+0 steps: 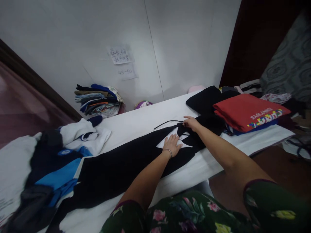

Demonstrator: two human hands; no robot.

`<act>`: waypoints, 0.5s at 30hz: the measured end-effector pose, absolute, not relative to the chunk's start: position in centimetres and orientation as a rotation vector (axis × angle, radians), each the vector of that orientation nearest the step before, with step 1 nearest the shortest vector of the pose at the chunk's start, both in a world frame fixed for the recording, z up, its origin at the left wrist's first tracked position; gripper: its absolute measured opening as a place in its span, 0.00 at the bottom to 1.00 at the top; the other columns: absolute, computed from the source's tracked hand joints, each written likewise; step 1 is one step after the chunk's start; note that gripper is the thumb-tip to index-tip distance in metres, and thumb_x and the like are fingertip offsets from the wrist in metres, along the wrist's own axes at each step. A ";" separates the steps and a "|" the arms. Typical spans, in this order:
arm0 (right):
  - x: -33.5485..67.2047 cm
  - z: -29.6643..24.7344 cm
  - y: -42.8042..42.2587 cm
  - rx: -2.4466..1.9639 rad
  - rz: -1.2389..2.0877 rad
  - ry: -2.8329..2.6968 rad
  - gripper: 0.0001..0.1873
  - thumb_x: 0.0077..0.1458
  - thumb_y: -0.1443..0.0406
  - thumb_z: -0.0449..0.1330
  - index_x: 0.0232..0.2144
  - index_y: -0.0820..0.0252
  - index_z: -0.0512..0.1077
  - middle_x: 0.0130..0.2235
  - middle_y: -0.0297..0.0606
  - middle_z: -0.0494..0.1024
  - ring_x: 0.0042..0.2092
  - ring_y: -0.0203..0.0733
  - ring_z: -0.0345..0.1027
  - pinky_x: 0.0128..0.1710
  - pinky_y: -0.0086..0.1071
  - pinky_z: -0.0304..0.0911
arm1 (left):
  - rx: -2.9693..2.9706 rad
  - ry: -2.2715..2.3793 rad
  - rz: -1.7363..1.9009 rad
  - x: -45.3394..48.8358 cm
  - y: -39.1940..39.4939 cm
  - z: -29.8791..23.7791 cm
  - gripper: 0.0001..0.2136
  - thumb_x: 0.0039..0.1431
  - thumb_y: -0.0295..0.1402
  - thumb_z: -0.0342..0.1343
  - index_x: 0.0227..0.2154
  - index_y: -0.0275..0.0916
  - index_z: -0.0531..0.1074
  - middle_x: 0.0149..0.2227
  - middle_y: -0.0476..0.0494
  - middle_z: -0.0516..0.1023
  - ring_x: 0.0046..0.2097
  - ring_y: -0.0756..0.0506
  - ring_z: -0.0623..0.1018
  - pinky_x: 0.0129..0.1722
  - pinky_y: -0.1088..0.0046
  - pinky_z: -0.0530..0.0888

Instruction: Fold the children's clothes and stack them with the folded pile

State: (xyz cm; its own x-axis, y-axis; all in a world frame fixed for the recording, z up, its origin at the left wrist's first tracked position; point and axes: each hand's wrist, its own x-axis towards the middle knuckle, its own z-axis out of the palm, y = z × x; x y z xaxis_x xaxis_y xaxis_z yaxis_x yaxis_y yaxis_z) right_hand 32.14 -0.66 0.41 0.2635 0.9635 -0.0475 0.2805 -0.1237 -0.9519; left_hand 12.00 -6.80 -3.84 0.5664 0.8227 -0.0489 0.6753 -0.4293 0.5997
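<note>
A long black garment point(116, 168) lies stretched out across the white table, with a white star-like shape point(186, 142) showing near its right end. My left hand point(172, 145) rests flat on that white shape, fingers out, a bracelet at the wrist. Just beyond it, my right hand point(191, 123) has its fingers drawn together on the garment's far edge. From there a thin black cord point(167, 122) curves left over the white surface. Whether the fingers pinch the cord, the cloth or both is too small to tell.
A folded red garment point(250, 111) tops a pile at right, with black cloth point(204, 98) beside it. Loose white, blue and dark clothes point(60, 161) heap at left. Folded clothes point(99, 100) are stacked by the wall, below handwritten paper notes point(122, 61).
</note>
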 end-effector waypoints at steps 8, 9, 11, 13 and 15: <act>38.3 7.5 -1.5 -1.117 1.060 -0.726 0.15 0.46 0.70 0.54 0.39 0.56 0.64 0.23 0.26 0.68 0.24 0.30 0.64 0.28 0.27 0.66 | 2.303 1.209 0.322 12.1 -6.7 -4.0 0.26 0.58 0.44 0.48 0.59 0.44 0.58 0.66 0.42 0.50 0.67 0.42 0.45 0.63 0.56 0.33; 39.1 8.4 -1.6 -1.058 1.062 -0.666 0.15 0.46 0.71 0.54 0.39 0.56 0.65 0.23 0.27 0.68 0.24 0.30 0.63 0.27 0.26 0.65 | 2.312 1.211 0.315 12.1 -6.7 -4.0 0.26 0.58 0.44 0.48 0.59 0.44 0.58 0.66 0.42 0.50 0.67 0.42 0.45 0.63 0.56 0.34; 40.7 10.1 -1.9 -1.018 1.039 -0.642 0.14 0.46 0.72 0.55 0.38 0.58 0.66 0.23 0.27 0.68 0.22 0.29 0.62 0.24 0.24 0.64 | 2.338 1.215 0.302 12.1 -6.7 -4.1 0.26 0.59 0.44 0.47 0.59 0.43 0.57 0.66 0.41 0.50 0.67 0.41 0.45 0.63 0.55 0.34; 41.8 11.5 -2.4 -1.037 0.982 -0.705 0.13 0.46 0.73 0.56 0.37 0.60 0.68 0.24 0.28 0.68 0.22 0.28 0.61 0.24 0.24 0.64 | 2.353 1.217 0.299 12.1 -6.7 -4.2 0.26 0.59 0.44 0.46 0.59 0.43 0.57 0.66 0.41 0.49 0.67 0.41 0.45 0.63 0.55 0.34; 42.2 12.3 -2.9 -1.050 0.898 -0.781 0.12 0.46 0.73 0.58 0.37 0.61 0.69 0.24 0.30 0.70 0.23 0.29 0.63 0.25 0.25 0.65 | 2.354 1.218 0.305 12.2 -6.7 -4.3 0.26 0.59 0.45 0.46 0.59 0.44 0.57 0.66 0.42 0.49 0.67 0.42 0.45 0.63 0.56 0.34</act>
